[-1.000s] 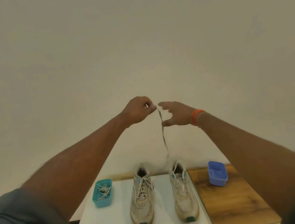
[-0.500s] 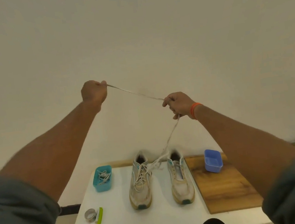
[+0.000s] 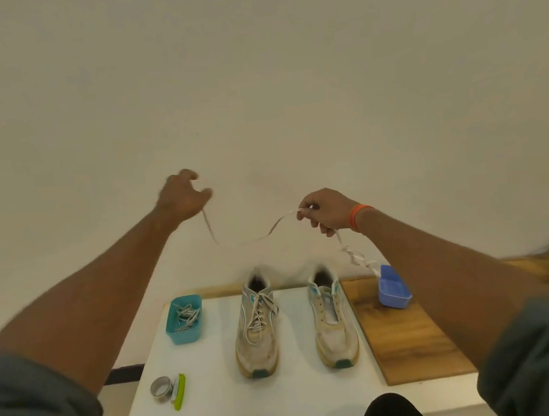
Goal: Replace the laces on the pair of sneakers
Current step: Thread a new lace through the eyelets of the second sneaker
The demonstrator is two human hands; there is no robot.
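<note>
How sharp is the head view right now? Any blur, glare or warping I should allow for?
Head view: the left hand is smeared by motion blur; the right hand and the flat white lace it pinches are sharper. The two worn white sneakers read clearly. Light is soft and warm, no glare. Wide-angle warping bends the frame edges.

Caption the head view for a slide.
Right hand pinches the removed lace, dangling it over the blue tub; right sneaker unlaced.
</note>
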